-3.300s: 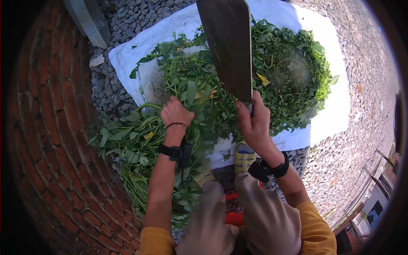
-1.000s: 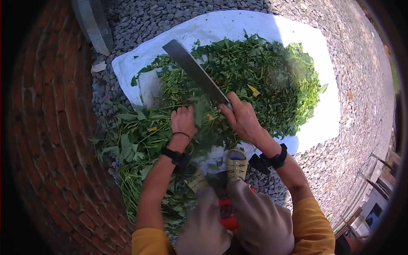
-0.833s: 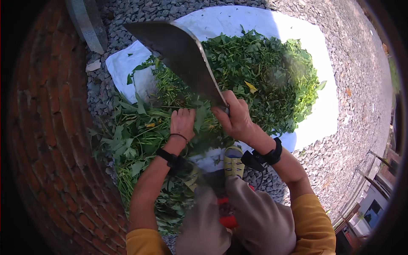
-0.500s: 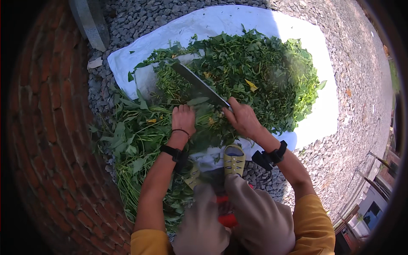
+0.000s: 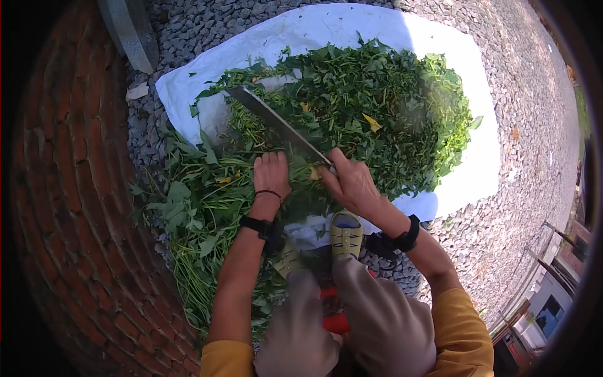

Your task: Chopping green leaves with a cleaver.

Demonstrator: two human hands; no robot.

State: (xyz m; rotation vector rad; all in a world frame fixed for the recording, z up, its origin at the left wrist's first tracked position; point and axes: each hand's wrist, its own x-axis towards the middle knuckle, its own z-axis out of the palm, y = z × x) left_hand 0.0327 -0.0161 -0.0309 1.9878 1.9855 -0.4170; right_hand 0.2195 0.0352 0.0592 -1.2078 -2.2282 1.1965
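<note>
Gravel ground beside a brick wall point(image 5: 69, 207), a white sheet point(image 5: 352, 31) heaped with chopped greens point(image 5: 377, 119).
Right hand point(image 5: 353, 183) is clamped on a cleaver point(image 5: 276, 124), its long blade running up-left from the grip across the stalks. Left hand point(image 5: 271, 176) lies flat, fingers together, pressing long leafy stems point(image 5: 195, 220) just beside the blade. Yellow sandals point(image 5: 345, 234) sit below; a grey post point(image 5: 130, 31) stands upper left.

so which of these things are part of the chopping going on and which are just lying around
In use:
- right hand gripping the cleaver
- left hand pressing down the uncut leafy stems
- pile of chopped greens
- white sheet under the greens

Just lying about:
- grey concrete post
- gravel
- brick paving
- pale scrap on the gravel
</note>
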